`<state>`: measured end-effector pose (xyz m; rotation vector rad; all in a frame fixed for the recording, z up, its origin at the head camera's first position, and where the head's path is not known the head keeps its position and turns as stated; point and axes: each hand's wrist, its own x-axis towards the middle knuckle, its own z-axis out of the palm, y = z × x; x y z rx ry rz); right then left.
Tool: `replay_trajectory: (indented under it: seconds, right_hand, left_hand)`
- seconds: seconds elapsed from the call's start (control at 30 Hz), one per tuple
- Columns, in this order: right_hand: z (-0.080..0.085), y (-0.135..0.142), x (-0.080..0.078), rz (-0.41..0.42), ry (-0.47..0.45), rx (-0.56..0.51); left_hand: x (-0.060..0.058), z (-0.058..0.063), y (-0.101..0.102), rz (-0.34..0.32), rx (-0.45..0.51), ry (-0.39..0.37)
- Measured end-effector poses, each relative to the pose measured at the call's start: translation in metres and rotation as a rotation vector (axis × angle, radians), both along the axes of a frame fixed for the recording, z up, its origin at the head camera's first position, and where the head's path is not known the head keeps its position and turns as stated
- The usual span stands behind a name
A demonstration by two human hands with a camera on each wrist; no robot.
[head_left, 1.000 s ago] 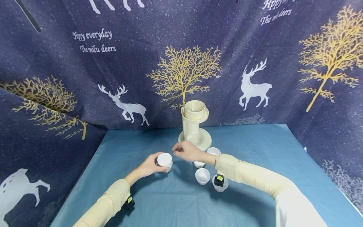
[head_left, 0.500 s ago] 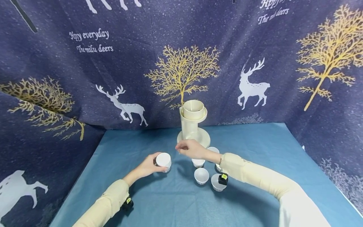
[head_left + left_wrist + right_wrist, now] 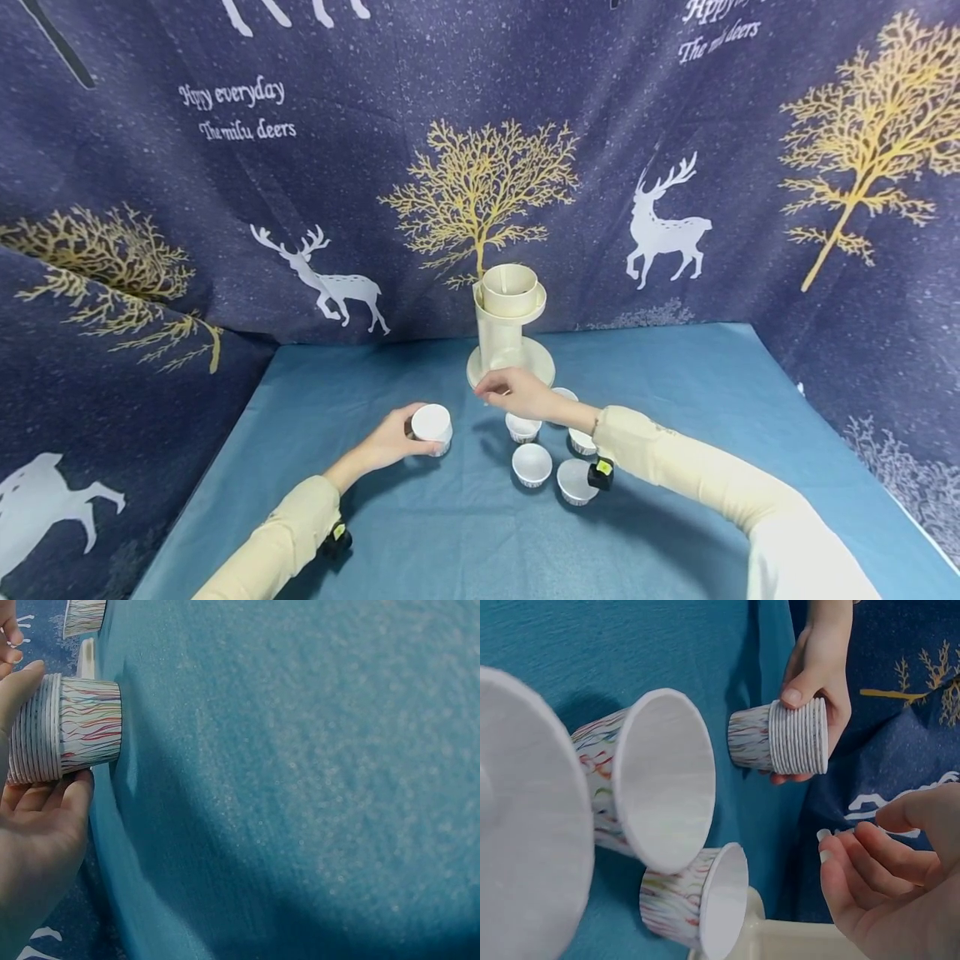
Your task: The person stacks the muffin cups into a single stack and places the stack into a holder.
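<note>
My left hand (image 3: 392,437) grips a stack of nested paper baking cups (image 3: 432,423) round its side. In the left wrist view the stack (image 3: 90,724) shows many rims and a colourful wavy-line print, with thumb and fingers on opposite sides. My right hand (image 3: 517,393) hovers near the cream stand's base, its fingers loosely bent and nothing between them, as the right wrist view of the hand (image 3: 900,862) also shows. Below and beside it, single cups stand mouth up: one cup (image 3: 523,427) close under the hand, another cup (image 3: 532,465) nearer, and a cup (image 3: 576,482) by the right sleeve.
A cream stand (image 3: 498,337) with a round base and a ring-shaped top holder rises at the back middle. Two more cups, one cup (image 3: 582,442) and one farther cup (image 3: 566,393), are partly behind the right forearm. Blue cloth (image 3: 450,533) covers the table; a patterned curtain hangs behind.
My right hand has moved to the right, away from the stack, and more of the cups under its forearm now show. The left hand keeps its hold on the stack, nearly still.
</note>
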<state>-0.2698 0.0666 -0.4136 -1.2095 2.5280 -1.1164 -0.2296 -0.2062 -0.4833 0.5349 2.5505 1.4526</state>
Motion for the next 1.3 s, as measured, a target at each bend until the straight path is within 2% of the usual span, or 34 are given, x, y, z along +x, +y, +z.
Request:
replay_trajectory:
  seconds: [0.4, 0.87, 1.1, 1.3]
  right_hand:
    - [-0.008, 0.020, -0.005, -0.035, -0.089, 0.050]
    - [-0.021, 0.042, -0.007, -0.150, -0.075, 0.189]
    - [-0.023, 0.050, -0.005, -0.164, -0.089, 0.256]
    - [-0.021, 0.054, -0.003, -0.157, -0.094, 0.271]
  left_hand:
    - [0.000, -0.001, -0.001, -0.002, 0.000, -0.006]
    - [0.001, 0.000, -0.001, 0.014, -0.003, -0.017]
    - [0.001, 0.000, 0.001, 0.012, -0.015, -0.012]
    - [0.002, 0.000, 0.000, 0.017, -0.042, 0.000]
